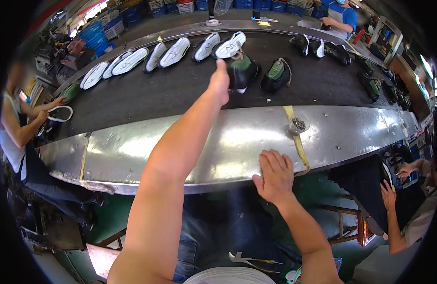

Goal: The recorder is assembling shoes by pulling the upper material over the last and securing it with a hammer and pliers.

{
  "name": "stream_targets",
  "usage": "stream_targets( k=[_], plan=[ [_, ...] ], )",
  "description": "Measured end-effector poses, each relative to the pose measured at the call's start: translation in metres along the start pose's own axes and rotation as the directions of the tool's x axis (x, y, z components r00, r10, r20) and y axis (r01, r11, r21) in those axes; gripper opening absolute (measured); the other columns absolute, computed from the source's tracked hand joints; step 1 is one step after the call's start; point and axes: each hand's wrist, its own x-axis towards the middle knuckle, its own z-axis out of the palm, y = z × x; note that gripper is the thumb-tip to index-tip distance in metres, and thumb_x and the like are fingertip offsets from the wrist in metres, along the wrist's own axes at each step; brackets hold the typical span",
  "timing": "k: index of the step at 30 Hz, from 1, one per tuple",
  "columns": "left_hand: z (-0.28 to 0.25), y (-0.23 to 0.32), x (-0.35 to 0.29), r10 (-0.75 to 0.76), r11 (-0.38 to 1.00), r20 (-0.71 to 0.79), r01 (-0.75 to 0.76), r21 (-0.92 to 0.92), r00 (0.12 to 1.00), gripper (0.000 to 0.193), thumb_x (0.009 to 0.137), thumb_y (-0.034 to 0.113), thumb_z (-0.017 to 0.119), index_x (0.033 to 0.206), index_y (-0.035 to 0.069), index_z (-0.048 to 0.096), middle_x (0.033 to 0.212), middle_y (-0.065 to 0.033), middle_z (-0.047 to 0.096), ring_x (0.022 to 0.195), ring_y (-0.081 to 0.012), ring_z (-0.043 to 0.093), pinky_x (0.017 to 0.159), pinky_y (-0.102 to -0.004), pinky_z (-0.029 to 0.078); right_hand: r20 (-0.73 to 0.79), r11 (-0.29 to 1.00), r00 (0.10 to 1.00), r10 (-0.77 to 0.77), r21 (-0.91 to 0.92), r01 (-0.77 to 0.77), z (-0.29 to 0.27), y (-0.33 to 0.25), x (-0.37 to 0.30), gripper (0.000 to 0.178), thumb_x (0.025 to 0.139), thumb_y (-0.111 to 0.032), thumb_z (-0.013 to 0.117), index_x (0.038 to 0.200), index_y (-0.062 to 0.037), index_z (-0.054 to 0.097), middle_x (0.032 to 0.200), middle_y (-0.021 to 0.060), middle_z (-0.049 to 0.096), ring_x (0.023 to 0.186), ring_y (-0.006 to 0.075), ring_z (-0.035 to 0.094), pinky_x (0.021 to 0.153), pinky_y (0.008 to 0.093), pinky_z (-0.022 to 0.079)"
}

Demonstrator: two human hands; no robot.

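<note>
The left arm (164, 165) is stretched across the metal-edged bench (180, 135), the left hand (220, 84) placed at a black-and-green shoe (247, 70) on the far side; its grip cannot be told. The right hand (277, 177) is rested near, fingers (273, 160) loosely spread.

Black-and-green shoe (245, 72), lace (238, 55) perhaps tan.

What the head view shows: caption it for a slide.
Left hand at a green-and-black shoe on a belt, right hand on the metal ledge.
</note>
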Motion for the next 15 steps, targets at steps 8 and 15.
stream_targets(
  k=[8, 15],
  plan=[
    [0.031, -0.05, 0.051, 0.338, 0.851, 0.117, -0.357, 0.386, 0.934, 0.08, 0.102, 0.06, 0.031, 0.149, -0.005, 0.035, 0.157, -0.0281, 0.031, 0.149, -0.0375, 0.025, 0.119, -0.0424, 0.024, 0.036, 0.996, 0.999, -0.007, 0.086, 0.004, 0.002, 0.003, 0.0, 0.049, 0.09, -0.041, 0.053, 0.115, 0.0002, 0.064, 0.124, 0.0138, 0.062, 0.119, 0.0333, 0.057, 0.102, 0.0489, 0.037],
    [-0.084, -0.009, 0.066, 0.5, 0.735, -0.251, -0.253, 0.629, 0.829, 0.047, 0.1, 0.038, 0.056, 0.119, -0.004, 0.065, 0.105, -0.0167, 0.07, 0.095, -0.0237, 0.064, 0.085, -0.0385, 0.05, 0.021, 1.0, 0.999, -0.027, -0.011, 0.027, -0.001, 0.012, -0.007, 0.05, 0.097, -0.042, 0.047, 0.114, 0.0009, 0.065, 0.123, 0.0143, 0.063, 0.118, 0.034, 0.057, 0.103, 0.0513, 0.037]
  ],
)
